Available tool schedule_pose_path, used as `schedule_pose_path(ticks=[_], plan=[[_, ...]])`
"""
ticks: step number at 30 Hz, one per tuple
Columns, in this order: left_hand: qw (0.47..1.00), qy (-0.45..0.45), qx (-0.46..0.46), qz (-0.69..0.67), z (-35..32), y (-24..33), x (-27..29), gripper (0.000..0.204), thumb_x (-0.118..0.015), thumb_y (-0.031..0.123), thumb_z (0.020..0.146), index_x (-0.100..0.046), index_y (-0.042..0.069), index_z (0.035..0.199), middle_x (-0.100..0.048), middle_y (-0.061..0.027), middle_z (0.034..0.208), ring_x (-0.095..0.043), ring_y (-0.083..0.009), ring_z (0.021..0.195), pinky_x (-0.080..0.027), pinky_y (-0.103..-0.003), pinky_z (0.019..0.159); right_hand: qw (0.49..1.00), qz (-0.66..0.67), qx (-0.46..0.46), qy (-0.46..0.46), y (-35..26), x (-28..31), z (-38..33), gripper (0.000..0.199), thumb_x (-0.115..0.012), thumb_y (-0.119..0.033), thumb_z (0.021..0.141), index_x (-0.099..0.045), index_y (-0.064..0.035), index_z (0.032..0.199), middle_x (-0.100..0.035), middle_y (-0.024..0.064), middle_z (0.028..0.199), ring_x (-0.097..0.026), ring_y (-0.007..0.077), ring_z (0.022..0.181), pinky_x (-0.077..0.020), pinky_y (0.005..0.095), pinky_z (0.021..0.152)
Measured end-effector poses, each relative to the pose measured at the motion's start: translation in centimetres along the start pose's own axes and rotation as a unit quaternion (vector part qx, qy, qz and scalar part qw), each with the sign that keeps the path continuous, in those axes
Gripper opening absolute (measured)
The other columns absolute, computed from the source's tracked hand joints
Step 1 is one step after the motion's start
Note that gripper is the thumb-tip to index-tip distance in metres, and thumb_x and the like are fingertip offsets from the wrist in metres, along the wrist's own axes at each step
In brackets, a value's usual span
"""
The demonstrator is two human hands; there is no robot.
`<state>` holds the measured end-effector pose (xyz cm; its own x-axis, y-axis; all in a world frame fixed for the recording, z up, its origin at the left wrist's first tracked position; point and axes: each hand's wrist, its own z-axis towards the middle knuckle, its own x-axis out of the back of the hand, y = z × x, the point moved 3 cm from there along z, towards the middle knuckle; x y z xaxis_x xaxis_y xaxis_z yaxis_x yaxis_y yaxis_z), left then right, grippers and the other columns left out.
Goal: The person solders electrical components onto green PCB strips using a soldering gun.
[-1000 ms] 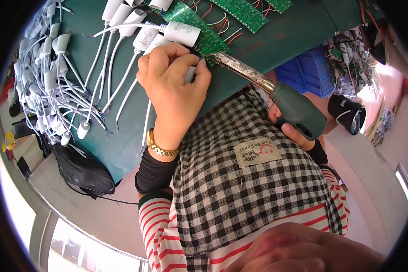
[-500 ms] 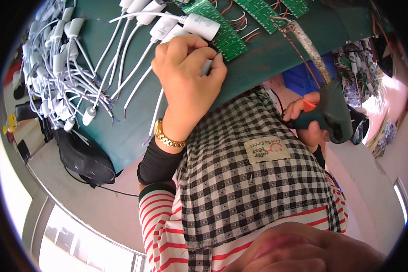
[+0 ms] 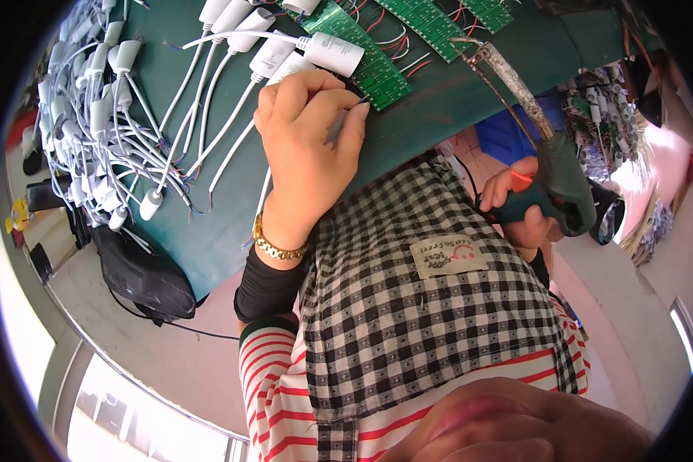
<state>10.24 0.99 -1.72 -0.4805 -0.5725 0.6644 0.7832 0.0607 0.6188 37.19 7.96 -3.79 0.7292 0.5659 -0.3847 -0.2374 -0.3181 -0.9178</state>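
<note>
My left hand point(image 3: 304, 142) is over the green table, thumb and forefinger pinched together. A thin bluish wire end point(image 3: 364, 100) pokes out at their tips, beside the corner of a green circuit board point(image 3: 385, 86). The rest of what lies under those fingers is hidden. White cylindrical housings with cables, one a white housing point(image 3: 335, 54), lie just beyond the knuckles. My right hand point(image 3: 520, 200) is wrapped round the dark green handle of a soldering gun point(image 3: 566, 185), near its orange trigger. Its scorched metal barrel point(image 3: 512, 77) points up and left toward the boards.
A heap of white cabled housings point(image 3: 100, 115) covers the table's left side. More circuit boards point(image 3: 423, 27) with red and white wires lie at the far side. A black bag point(image 3: 142, 269) is by the left table edge, and a blue bin point(image 3: 512, 131) beyond the right edge.
The view has shifted slightly. My left hand has turned a little, and the grey piece seen between its fingers before is now mostly hidden. The right hand keeps its grip on the soldering gun.
</note>
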Motion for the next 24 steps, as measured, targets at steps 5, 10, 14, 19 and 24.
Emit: schedule_pose_path(ticks=[5,10,14,19,24], plan=[[1.0,-0.02,-0.005,-0.02,0.0,0.0,-0.1,0.012,-0.073,0.007,0.066,-0.067,0.011,0.076,-0.058,-0.0014,0.095,-0.047,-0.0225,0.086,-0.034,-0.032,0.078,0.999,-0.017,-0.027,-0.01,-0.3,-0.4,0.1,0.061,-0.062,-0.039,0.086,-0.037,0.0012,0.124,-0.055,0.0138,0.079,-0.057,0.0251,0.069,-0.0477,0.0369,0.065],[0.999,-0.015,0.028,0.011,-0.1,0.5,-0.1,0.015,-0.075,0.007,0.062,-0.066,0.011,0.073,-0.058,-0.0011,0.098,-0.048,-0.023,0.088,-0.035,-0.034,0.08,0.995,-0.028,-0.094,0.02,-1.7,-2.4,0.3,0.057,-0.063,-0.039,0.086,-0.041,0.0,0.121,-0.056,0.0139,0.082,-0.056,0.0229,0.074,-0.0464,0.0341,0.07],[1.0,-0.008,0.01,0.028,0.1,0.5,-0.4,0.016,-0.076,0.007,0.06,-0.066,0.012,0.071,-0.058,-0.001,0.098,-0.048,-0.0231,0.089,-0.035,-0.034,0.08,0.995,-0.034,-0.088,-0.007,-1.5,-1.8,0.0,0.057,-0.063,-0.039,0.085,-0.041,-0.0004,0.121,-0.055,0.0134,0.083,-0.055,0.0212,0.076,-0.0451,0.0319,0.071],[0.999,0.029,0.003,0.044,0.2,0.4,-0.6,0.015,-0.074,0.006,0.058,-0.064,0.012,0.067,-0.059,0.0004,0.095,-0.049,-0.0228,0.087,-0.037,-0.033,0.077,0.981,-0.091,-0.125,-0.114,-1.6,-0.9,0.1,0.05,-0.061,-0.027,0.085,-0.048,0.0026,0.122,-0.055,0.0098,0.102,-0.053,0.017,0.084,-0.0415,0.0296,0.076],[0.998,0.036,0.011,0.043,0.3,0.4,-0.8,0.015,-0.074,0.005,0.057,-0.063,0.012,0.066,-0.059,0.0017,0.094,-0.049,-0.0226,0.085,-0.037,-0.033,0.076,0.982,-0.076,-0.081,-0.152,-0.5,0.1,-0.2,0.043,-0.058,-0.015,0.084,-0.05,0.0042,0.121,-0.056,0.0104,0.111,-0.056,0.0184,0.091,-0.0433,0.0295,0.081]])
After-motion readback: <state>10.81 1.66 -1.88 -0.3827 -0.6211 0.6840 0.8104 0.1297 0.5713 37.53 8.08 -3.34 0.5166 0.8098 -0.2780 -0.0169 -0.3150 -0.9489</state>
